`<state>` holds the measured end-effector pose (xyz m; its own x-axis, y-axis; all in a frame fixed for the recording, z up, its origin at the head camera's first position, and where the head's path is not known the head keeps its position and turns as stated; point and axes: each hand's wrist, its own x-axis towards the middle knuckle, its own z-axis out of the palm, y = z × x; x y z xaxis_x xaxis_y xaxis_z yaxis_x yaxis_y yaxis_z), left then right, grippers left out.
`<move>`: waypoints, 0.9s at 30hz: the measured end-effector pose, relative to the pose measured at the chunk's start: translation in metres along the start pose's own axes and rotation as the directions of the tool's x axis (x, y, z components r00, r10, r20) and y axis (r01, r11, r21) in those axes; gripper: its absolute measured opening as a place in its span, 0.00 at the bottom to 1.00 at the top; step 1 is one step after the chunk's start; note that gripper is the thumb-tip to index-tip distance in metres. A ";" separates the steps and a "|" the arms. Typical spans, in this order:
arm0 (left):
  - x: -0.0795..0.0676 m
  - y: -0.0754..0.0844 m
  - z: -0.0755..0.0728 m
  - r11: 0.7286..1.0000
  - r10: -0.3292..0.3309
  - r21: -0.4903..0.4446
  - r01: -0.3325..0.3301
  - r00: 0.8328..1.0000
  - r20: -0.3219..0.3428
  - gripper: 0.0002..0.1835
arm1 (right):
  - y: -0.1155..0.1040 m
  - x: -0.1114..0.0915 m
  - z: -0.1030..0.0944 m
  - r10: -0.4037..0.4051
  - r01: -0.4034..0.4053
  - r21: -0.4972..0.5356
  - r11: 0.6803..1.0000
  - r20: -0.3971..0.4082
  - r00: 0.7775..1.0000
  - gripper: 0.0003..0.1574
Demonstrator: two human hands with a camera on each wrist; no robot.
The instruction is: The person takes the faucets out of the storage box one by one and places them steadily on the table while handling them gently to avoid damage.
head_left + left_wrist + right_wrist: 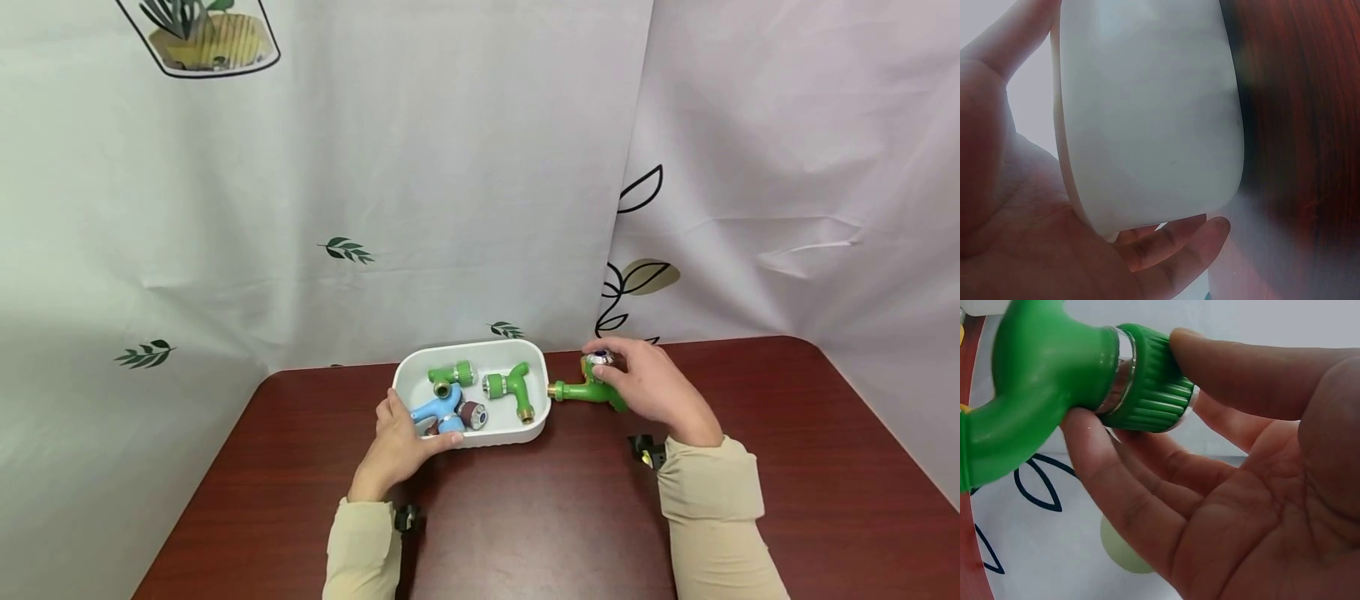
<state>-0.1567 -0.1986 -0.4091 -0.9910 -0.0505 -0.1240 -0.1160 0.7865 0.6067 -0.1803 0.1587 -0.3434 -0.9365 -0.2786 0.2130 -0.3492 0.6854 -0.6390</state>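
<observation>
In the head view my left hand (397, 442) grips the left end of a white plastic container (506, 436), thumb along its front side and fingers round the far left. Its end wall (1154, 119) fills much of the left wrist view. Just beyond the container's right end, my right hand (654, 383) holds a green faucet (577, 392) by its ribbed knob (1159, 381), between thumb and fingers. The faucet's brass end points left, close to the container wall. Inside the container lie a blue faucet (441, 408) with a brown knob and two green faucets (517, 385).
Dark red wooden tabletop (540, 517) spreads under both arms. A pale curtain (465, 208) with leaf prints hangs behind the table's back edge. Small black devices (407, 518) are worn at both wrists. The blue faucet partly hides another brown part.
</observation>
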 end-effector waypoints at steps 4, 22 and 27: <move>0.000 0.000 0.000 1.000 0.006 -0.001 -0.006 1.000 -0.001 0.76 | 0.004 0.000 0.000 0.009 -0.008 -0.029 1.000 0.024 1.000 0.16; 0.000 0.000 0.000 1.000 0.012 0.005 -0.012 1.000 -0.002 0.76 | 0.021 0.005 0.013 0.040 -0.034 -0.032 0.999 0.219 0.975 0.13; 0.001 -0.001 0.000 1.000 0.015 -0.006 -0.015 1.000 -0.005 0.77 | 0.024 0.007 0.017 0.051 -0.043 -0.037 0.998 0.257 0.965 0.12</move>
<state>-0.1573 -0.1990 -0.4098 -0.9929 -0.0421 -0.1109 -0.1017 0.7835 0.6131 -0.1952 0.1617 -0.3701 -0.9135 -0.4066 -0.0166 -0.3098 0.7214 -0.6194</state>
